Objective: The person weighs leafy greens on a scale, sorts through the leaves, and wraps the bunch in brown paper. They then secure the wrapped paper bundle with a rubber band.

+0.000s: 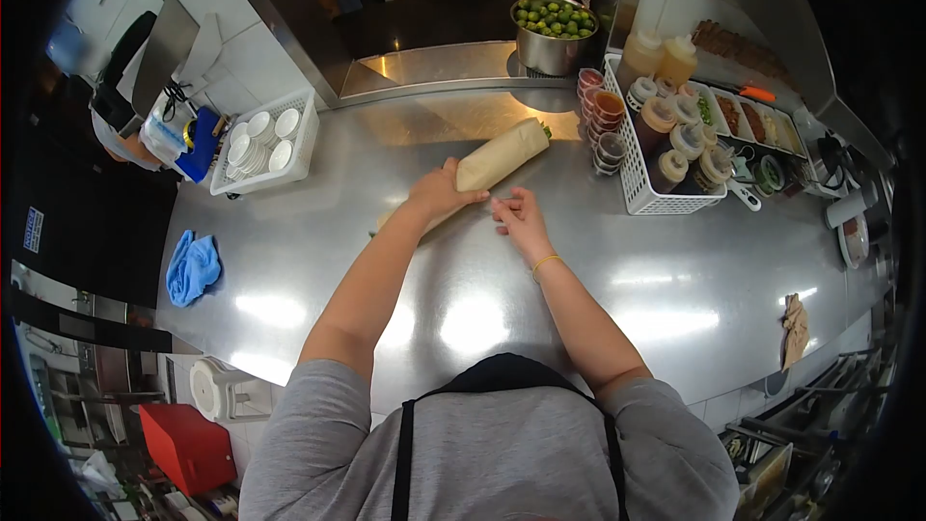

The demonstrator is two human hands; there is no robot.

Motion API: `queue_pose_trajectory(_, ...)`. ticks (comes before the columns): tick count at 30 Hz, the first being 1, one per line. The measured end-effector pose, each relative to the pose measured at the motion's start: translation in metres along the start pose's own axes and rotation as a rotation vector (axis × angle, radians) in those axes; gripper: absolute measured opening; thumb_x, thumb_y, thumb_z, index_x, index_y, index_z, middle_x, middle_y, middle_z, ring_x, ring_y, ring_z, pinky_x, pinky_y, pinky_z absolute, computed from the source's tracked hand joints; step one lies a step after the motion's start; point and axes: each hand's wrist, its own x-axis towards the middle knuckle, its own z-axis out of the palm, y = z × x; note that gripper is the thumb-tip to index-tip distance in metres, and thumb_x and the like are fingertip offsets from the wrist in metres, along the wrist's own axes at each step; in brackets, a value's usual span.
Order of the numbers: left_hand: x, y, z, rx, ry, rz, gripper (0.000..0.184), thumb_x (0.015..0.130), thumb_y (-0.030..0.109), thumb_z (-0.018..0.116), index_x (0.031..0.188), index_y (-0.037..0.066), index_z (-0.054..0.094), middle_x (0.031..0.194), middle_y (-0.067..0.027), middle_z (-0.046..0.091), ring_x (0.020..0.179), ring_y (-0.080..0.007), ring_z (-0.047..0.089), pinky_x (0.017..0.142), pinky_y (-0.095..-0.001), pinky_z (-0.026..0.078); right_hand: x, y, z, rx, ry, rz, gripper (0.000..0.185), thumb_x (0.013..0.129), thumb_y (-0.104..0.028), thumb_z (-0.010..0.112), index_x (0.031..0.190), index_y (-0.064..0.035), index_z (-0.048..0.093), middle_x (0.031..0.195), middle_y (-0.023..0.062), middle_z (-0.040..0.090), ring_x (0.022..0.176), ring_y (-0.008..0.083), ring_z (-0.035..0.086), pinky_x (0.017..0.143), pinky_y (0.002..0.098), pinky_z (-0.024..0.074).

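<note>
A long roll wrapped in light brown paper point(502, 156) lies at a slant on the steel counter, its upper end pointing away to the right. Bits of green show at that end and at the lower left end; the filling itself is hidden by the paper. My left hand point(446, 197) is closed around the middle of the roll and covers part of it. Just right of the roll is my right hand point(522, 224), its thumb and fingers pinched close to my left thumb. Whatever small thing it may hold is too small to tell.
A white basket of squeeze bottles point(656, 195) stands right, beside stacked sauce cups point(606, 111) and trays of toppings point(757, 125). A pot of limes point(556, 50) is at the back. Left are a basket of white cups point(301, 150) and a blue cloth point(193, 268). A crumpled brown cloth point(795, 330) lies right.
</note>
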Motion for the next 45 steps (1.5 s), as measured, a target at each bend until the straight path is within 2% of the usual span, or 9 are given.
queue_pose_trajectory(11,-0.119,0.012,0.035,-0.539,-0.151,0.16,0.075,0.073,0.052,0.066,0.125,0.005,0.038,0.113,-0.0184,0.053,0.108,-0.0268,0.051,0.092,-0.0333,0.039,-0.076,-0.009,0.015,0.574,-0.176,0.006,0.052,0.079,-0.023,0.068,0.121,-0.0078,0.041,0.118,0.0068,0.049,0.11,0.0191,0.048,0.087,0.0373,0.0429)
queue_pose_trajectory(22,-0.19,0.073,-0.02,-1.039,0.149,0.752,0.123,0.058,0.06,0.074,0.142,0.013,-0.002,0.137,-0.0134,0.023,0.12,-0.0292,0.032,0.101,-0.0415,0.03,-0.186,-0.098,0.028,0.222,-0.427,-0.404,0.052,0.069,-0.005,0.074,0.115,-0.0038,0.05,0.106,0.0055,0.058,0.099,0.0159,0.056,0.086,0.0309,0.0451)
queue_pose_trajectory(29,-0.228,0.12,-0.022,-0.278,1.257,0.91,0.069,0.059,0.043,0.08,0.106,0.006,0.045,0.113,-0.0089,0.044,0.093,-0.0244,0.046,0.081,-0.0391,0.037,-0.183,-0.142,0.045,0.642,-0.102,-0.551,0.04,0.072,-0.004,0.072,0.107,-0.0026,0.054,0.101,0.0051,0.059,0.09,0.0139,0.058,0.078,0.0283,0.0475)
queue_pose_trajectory(31,-0.239,0.133,-0.014,-0.148,0.871,1.01,0.049,0.066,0.035,0.077,0.094,0.005,0.05,0.095,-0.007,0.053,0.083,-0.0235,0.05,0.075,-0.0363,0.038,-0.178,-0.148,0.05,0.715,0.038,-0.736,0.041,0.072,-0.005,0.074,0.107,-0.0035,0.052,0.098,0.0041,0.059,0.088,0.0131,0.058,0.077,0.0271,0.0469)
queue_pose_trajectory(38,-0.237,0.15,0.004,-0.243,0.867,1.023,0.017,0.081,0.014,0.064,0.085,0.004,0.051,0.085,-0.0072,0.055,0.076,-0.0202,0.051,0.068,-0.0326,0.039,-0.173,-0.152,0.036,0.604,0.162,-0.861,0.044,0.072,-0.003,0.073,0.109,-0.0046,0.051,0.104,0.0046,0.057,0.096,0.013,0.055,0.084,0.0287,0.0444)
queue_pose_trajectory(40,-0.248,0.166,0.002,-1.474,0.456,0.74,0.014,0.087,0.015,0.056,0.081,0.003,0.05,0.073,-0.0042,0.053,0.065,-0.0143,0.051,0.06,-0.028,0.04,-0.174,-0.151,0.033,0.544,0.214,-0.885,0.047,0.07,-0.004,0.075,0.111,-0.0031,0.05,0.104,0.0049,0.058,0.096,0.013,0.056,0.084,0.0281,0.0443)
queue_pose_trajectory(41,-0.251,0.161,-0.014,-1.472,0.452,0.744,0.014,0.087,0.015,0.056,0.081,0.003,0.05,0.073,-0.0042,0.053,0.065,-0.0143,0.051,0.06,-0.028,0.04,-0.169,-0.15,0.028,0.546,0.217,-0.888,0.047,0.07,-0.004,0.075,0.111,-0.0031,0.05,0.104,0.0049,0.058,0.096,0.013,0.056,0.084,0.0281,0.0443)
queue_pose_trajectory(43,-0.257,0.135,-0.062,-1.494,-0.434,0.764,0.021,0.091,0.02,0.05,0.093,-0.001,0.054,0.06,-0.0002,0.048,0.051,-0.0078,0.045,0.05,-0.0231,0.037,-0.156,-0.142,0.014,0.268,0.284,-0.945,0.051,0.068,-0.01,0.078,0.108,-0.0009,0.049,0.101,0.006,0.058,0.089,0.0143,0.057,0.078,0.0273,0.0463)
queue_pose_trajectory(45,-0.27,0.133,-0.091,-1.208,-0.514,0.77,0.028,0.091,0.022,0.049,0.103,-0.003,0.053,0.055,0.0007,0.045,0.046,-0.0069,0.041,0.047,-0.0222,0.035,-0.163,-0.146,0.002,0.184,0.277,-0.934,0.052,0.068,-0.008,0.077,0.111,-0.0011,0.049,0.105,0.0065,0.057,0.095,0.0138,0.056,0.081,0.0271,0.0459)
